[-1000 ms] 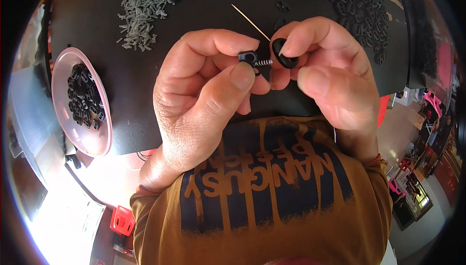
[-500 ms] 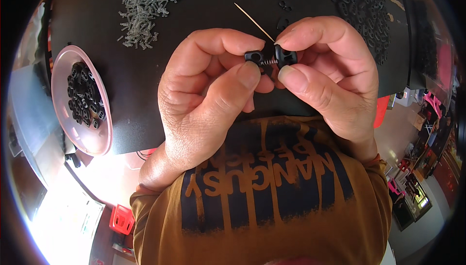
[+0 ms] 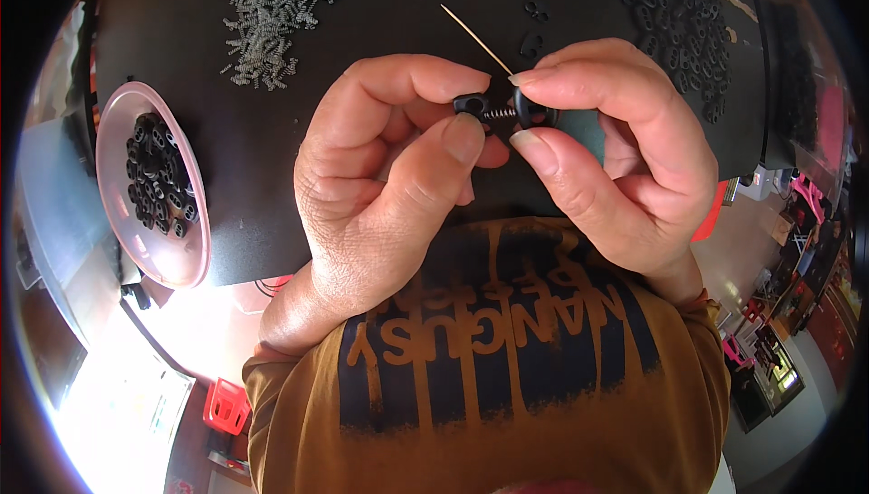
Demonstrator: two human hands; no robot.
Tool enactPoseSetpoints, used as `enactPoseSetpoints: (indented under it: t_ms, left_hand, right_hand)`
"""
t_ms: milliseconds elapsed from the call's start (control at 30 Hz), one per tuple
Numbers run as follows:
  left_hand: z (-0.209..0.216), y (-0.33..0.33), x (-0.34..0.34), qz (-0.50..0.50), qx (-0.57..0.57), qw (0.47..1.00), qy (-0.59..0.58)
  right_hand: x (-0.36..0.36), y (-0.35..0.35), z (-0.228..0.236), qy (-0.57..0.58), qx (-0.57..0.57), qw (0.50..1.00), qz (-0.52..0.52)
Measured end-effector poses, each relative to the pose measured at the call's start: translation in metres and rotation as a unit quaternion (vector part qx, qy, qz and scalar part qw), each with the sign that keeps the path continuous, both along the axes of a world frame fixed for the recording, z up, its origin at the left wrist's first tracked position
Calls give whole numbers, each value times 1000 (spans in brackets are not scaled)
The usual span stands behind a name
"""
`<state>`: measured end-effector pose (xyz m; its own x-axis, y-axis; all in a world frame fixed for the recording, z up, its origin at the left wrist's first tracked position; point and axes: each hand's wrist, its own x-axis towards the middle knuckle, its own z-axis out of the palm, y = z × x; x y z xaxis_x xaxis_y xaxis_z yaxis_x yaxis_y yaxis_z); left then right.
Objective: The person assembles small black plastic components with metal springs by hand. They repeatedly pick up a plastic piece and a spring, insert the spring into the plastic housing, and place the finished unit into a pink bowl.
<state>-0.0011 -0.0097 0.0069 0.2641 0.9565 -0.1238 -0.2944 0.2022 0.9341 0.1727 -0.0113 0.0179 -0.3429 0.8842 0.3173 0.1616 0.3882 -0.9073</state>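
Between the thumb and index finger of my left hand (image 3: 389, 168) is a small black cord lock piece (image 3: 471, 105) with holes. A thin metal spring (image 3: 499, 115) reaches from it across to a second, rounder black cord lock part (image 3: 524, 108). My right hand (image 3: 625, 150) pinches that part between thumb and index finger, with its middle partly hidden by the fingertips. The two black parts stand apart, joined only by the spring. A thin wooden stick (image 3: 475, 37) points up and left from my right index fingertip; whether it touches the finger I cannot tell.
A pile of small springs (image 3: 272, 14) lies on the dark table (image 3: 181, 32) at the far left. Black cord lock parts (image 3: 679, 32) are heaped at the far right, with more along the back. A pinkish plastic bowl (image 3: 195, 249) holding black pieces stands at the left edge.
My right hand has shifted slightly right and turned, tilting its rounder part edge-on. More of the spring shows between the parts. My left hand stays nearly where it was.
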Motion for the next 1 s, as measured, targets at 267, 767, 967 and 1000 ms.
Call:
enactPoseSetpoints:
  t_ms: [267,767,967,1000]
  left_hand:
    - [1,1,-1,-13,-4,1000,-3]
    - [-3,0,-5,-49,29,998,5]
    - [-3,1,-4,-54,17,998,8]
    - [-3,0,-3,-49,15,999,4]
  right_hand:
    - [-2,0,-3,26,-9,1000,-8]
    - [-7,6,-1,-60,92,994,-10]
    - [-12,2,-3,-20,23,999,-29]
    - [-12,3,-3,-17,15,999,-28]
